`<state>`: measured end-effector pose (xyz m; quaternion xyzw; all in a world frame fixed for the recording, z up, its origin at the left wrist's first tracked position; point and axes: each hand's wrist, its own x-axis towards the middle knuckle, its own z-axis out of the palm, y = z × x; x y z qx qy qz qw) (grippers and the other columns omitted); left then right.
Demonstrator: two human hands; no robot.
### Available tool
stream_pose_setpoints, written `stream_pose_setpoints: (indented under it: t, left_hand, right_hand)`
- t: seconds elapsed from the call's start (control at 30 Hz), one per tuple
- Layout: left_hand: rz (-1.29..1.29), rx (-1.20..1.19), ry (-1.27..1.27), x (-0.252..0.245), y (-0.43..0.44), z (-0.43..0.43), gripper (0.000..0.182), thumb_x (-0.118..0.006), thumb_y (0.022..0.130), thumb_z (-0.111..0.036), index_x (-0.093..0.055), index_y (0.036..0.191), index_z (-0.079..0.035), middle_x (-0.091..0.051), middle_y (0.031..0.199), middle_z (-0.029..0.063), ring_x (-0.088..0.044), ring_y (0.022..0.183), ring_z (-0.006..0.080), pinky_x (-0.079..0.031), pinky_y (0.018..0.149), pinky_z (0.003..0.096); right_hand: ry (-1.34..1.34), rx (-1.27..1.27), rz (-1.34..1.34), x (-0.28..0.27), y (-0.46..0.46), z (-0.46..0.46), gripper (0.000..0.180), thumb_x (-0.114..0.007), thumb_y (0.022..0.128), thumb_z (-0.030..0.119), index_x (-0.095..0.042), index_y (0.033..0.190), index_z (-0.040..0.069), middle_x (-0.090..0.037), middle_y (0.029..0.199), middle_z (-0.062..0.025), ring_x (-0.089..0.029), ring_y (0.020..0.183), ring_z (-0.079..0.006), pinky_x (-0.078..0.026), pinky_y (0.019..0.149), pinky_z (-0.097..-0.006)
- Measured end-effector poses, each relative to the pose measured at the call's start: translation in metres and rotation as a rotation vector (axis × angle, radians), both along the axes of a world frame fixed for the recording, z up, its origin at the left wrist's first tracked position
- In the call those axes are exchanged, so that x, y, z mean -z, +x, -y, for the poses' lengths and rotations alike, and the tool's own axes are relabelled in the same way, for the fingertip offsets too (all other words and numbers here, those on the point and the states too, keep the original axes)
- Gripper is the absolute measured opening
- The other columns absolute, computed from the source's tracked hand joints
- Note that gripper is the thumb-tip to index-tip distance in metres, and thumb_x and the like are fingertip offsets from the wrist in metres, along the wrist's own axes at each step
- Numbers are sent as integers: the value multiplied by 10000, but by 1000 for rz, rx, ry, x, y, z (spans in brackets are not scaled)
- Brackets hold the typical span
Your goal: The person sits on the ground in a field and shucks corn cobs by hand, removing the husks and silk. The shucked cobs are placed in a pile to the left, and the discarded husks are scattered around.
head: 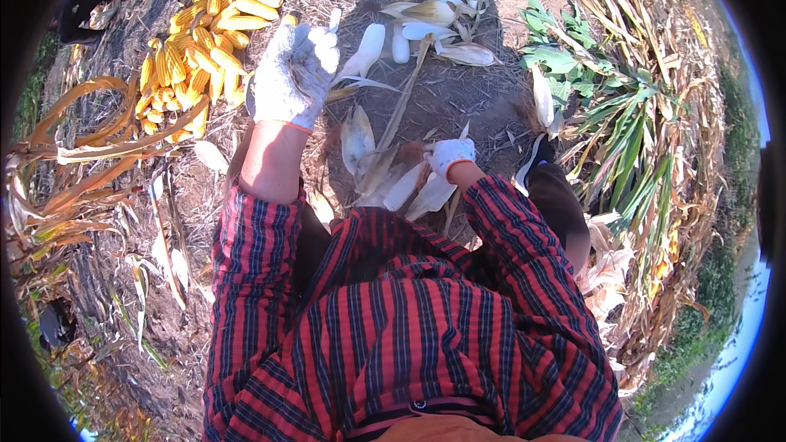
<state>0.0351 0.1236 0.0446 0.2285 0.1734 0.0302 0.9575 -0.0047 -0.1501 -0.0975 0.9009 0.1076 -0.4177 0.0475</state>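
My left hand [298, 73], in a white knit glove, is raised beside a heap of husked yellow corn ears [202, 52]. Its palm faces up with the fingers apart, and I see no ear in it. My right hand [451, 155], gloved too, is low in front of me, its curled fingers on a dry corn husk with reddish silk [412, 152]. The grip is partly hidden by the back of the glove. Pale husks [402, 189] lie between that hand and my shirt. Another husk [357, 141] rests on the soil to their left.
More pale husks [430, 12] are scattered on the ground ahead. Cut dry stalks [681, 153] form a long pile at the right, with green leaves [556, 61] at its near side. Curled dry leaves [92, 135] stick out at the left. My shoe [533, 159] is by my right hand.
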Motion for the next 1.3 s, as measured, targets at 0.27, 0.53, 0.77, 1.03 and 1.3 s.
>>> stream_pose_setpoints:
  t: [0.27, 0.53, 0.77, 1.03, 1.3]
  left_hand:
    - [321, 435, 993, -37, -54, 10, 320, -559, 912, -149, -558, 1177, 30, -628, 1063, 122, -631, 948, 239, -506, 846, 349]
    - [699, 488, 1472, -70, -62, 5, 228, -654, 759, -174, -659, 955, -59, -650, 922, 125, -649, 850, 265, -522, 763, 375]
    - [623, 490, 1489, -63, -63, -13, 296, -663, 760, -213, -633, 1011, -58, -636, 973, 138, -639, 894, 280, -521, 776, 386]
    - [600, 440, 1589, -66, -81, -15, 378, -673, 762, -258, -603, 1074, -57, -621, 1031, 153, -627, 944, 296, -519, 791, 398]
    - [527, 553, 1965, -48, -84, 2, 461, -683, 764, -303, -574, 1138, -57, -606, 1088, 169, -616, 993, 313, -518, 806, 411]
  right_hand:
    - [118, -34, 349, 60, 99, -34, 403, -611, 795, 345, -592, 1166, 189, -566, 1228, -87, -529, 1146, -294, -401, 939, -469]
    - [546, -616, 887, 125, 220, -152, 288, -545, 843, 231, -616, 1109, 145, -613, 1128, -87, -556, 1098, -253, -431, 906, -418]
    - [11, -462, 469, 121, 204, -191, 313, -454, 898, 278, -618, 1145, 178, -591, 1184, -41, -508, 1145, -233, -387, 909, -523]
    - [-140, -343, 366, 117, 167, -119, 501, -652, 755, 393, -628, 1191, 146, -621, 1200, -110, -572, 1138, -292, -469, 924, -423]
    - [587, -252, 514, 56, 94, -14, 630, -683, 711, 439, -563, 1220, 89, -616, 1161, -157, -595, 1061, -294, -473, 898, -382]
